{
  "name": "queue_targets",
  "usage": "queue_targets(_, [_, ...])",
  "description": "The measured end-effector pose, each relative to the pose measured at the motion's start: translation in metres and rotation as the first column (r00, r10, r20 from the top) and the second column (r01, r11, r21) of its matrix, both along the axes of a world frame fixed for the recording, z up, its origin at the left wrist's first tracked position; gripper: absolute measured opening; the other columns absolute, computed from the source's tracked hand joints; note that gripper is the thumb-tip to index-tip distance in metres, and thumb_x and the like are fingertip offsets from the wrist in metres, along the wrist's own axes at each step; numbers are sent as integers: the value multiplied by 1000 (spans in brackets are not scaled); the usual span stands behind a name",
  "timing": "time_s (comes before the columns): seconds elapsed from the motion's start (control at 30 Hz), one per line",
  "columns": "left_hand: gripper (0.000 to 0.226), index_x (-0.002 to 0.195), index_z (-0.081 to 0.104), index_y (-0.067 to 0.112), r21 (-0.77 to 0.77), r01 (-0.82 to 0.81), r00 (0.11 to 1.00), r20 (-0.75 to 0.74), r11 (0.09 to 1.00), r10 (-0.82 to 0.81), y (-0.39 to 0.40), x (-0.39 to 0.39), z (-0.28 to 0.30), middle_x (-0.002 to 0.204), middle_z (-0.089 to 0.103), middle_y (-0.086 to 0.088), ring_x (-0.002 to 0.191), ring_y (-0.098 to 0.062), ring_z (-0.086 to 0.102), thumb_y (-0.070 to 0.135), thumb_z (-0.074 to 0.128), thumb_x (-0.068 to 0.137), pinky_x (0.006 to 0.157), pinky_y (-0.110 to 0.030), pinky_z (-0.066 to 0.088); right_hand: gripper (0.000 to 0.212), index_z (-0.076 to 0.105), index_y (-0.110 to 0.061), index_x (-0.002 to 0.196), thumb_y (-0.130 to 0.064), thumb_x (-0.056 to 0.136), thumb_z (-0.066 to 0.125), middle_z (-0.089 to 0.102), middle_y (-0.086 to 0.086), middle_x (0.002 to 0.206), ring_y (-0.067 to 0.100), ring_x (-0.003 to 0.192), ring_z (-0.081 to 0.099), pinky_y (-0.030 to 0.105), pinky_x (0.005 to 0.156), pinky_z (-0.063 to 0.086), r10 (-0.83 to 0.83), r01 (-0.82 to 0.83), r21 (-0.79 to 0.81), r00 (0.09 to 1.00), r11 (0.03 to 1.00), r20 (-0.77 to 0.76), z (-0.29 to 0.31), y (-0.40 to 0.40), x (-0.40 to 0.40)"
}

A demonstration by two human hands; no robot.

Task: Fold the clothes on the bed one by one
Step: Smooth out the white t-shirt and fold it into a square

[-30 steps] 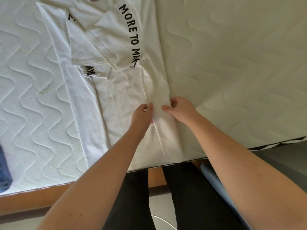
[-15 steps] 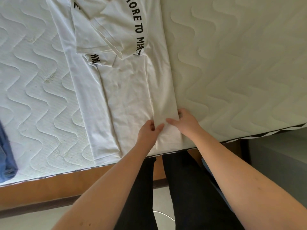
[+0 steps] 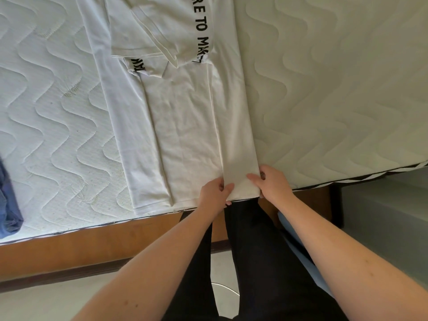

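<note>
Both forearms reach toward 12 o'clock; the left hand [image 3: 215,190] and right hand [image 3: 271,183] pinch, fingers curled, side by side.

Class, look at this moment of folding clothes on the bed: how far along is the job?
Done: the white T-shirt lies flat on the mattress with both sides and sleeves folded in. In hand: the left hand and right hand pinch its right folded strip at the hem, by the bed edge. Left: folding the shirt lengthwise, then the blue garment at the far left.

White T-shirt [image 3: 185,126] with black lettering lies flat on mattress. Sides folded inward; hem at 6 o'clock edge.
</note>
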State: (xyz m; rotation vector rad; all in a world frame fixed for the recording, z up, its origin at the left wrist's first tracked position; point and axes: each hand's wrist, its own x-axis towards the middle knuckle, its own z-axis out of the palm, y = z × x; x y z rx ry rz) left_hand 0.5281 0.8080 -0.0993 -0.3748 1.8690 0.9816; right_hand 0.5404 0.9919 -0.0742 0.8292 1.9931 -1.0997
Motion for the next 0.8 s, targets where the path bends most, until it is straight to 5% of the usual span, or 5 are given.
queue_targets(0.13, [25, 111, 61, 19, -96, 228, 974, 36, 969, -225, 1, 0, 6, 82, 71, 1, 60, -11, 68, 39, 53, 97, 64, -31, 59, 31, 54, -22, 84, -51, 94, 54, 55, -4, 75, 19, 74, 57, 33, 61, 42, 227, -245, 228, 969, 942, 102, -1, -5, 6])
queue_targets(0.27, [39, 99, 62, 16, -226, 512, 855, 49, 828, -516, 6, -23, 11, 76, 66, 6, 68, -14, 64, 53, 50, 93, 62, -30, 51, 40, 55, -23, 83, -62, 88, 53, 57, -3, 75, 18, 72, 57, 31, 59, 40, 301, -363, 329, 927, 872, 225, -1, -7, -12])
queue_targets(0.43, [23, 94, 55, 22, -202, 100, 952, -264, 974, -152, 15, -73, 16, 84, 61, 8, 75, -10, 57, 45, 57, 93, 56, -22, 38, 38, 56, -16, 118, -46, 95, 54, 64, -4, 99, 17, 89, 61, 31, 71, 46, 196, -155, 361, 977, 920, -81, 1, -3, -39])
queue_targets(0.53, [16, 95, 56, 27, -124, -114, 962, -263, 986, 78, 20, -96, 15, 84, 62, 14, 74, -4, 58, 43, 60, 92, 57, -22, 40, 41, 52, -13, 127, -39, 95, 57, 61, -6, 102, 13, 89, 59, 27, 73, 42, 78, -26, 261, 978, 965, -193, -1, -4, -55])
queue_targets(0.8, [12, 99, 59, 25, -135, -202, 949, -272, 970, 159, 8, -93, 4, 85, 67, 10, 77, -12, 65, 35, 54, 96, 57, -25, 45, 39, 56, -13, 113, -44, 90, 61, 63, 2, 98, 21, 90, 59, 33, 73, 46, -11, 51, 306, 991, 951, -130, -10, -6, -84])
